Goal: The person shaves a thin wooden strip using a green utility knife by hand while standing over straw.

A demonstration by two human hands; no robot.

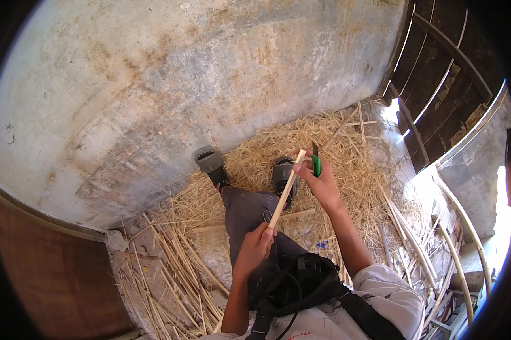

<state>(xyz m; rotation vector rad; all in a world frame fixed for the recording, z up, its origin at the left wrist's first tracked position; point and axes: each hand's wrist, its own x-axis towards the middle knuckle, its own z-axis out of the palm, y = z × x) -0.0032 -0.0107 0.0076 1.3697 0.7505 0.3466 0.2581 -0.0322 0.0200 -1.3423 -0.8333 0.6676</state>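
Head view: a pale strip slants across the middle of the frame, its upper end leaning right, held at both ends between two bare hands. The left hand, just below the centre, has its grip clamped on the strip's lower end. The right hand, right of centre and higher, has its grip closed on the strip's upper end and also holds a green cutter, whose dark blade points up just to the right of the strip.

Beneath the strip are dark trousers, with a black bag at the waist and a white shirt at the lower edge. Two dark shoes show near the centre, among straw-coloured shavings spread over the floor. Long thin sticks lie in a loose heap at the lower left, and poles lean or lie at the lower right. A stained wall fills the upper left; dark planks stand at the upper right.
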